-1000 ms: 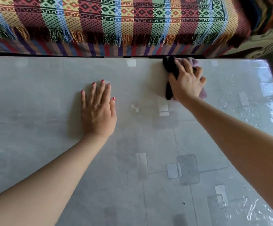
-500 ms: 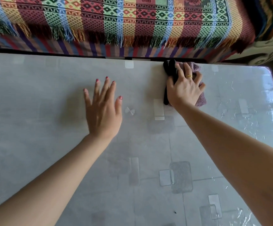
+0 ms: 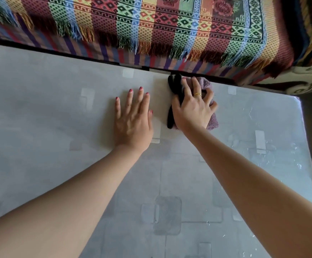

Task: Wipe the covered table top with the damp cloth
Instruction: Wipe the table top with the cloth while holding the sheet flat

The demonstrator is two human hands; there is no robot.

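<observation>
A single wide-angle camera, worn on the person's head, looks forward and steeply down across the grey covered worktop (image 3: 39,112), close enough that both forearms enter from the bottom corners and fill much of the lower frame. The hands, left hand (image 3: 133,121) and right hand (image 3: 192,110), sit just above centre. The worktop's far edge crosses the upper third, with a striped fringed blanket (image 3: 170,25) beyond it. Lens distortion bows the edges; the worktop's right border shows at right.

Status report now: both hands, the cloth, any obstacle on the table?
Left hand flat on table cover. Right hand grips cloth at far edge. No obstacle visible.
</observation>
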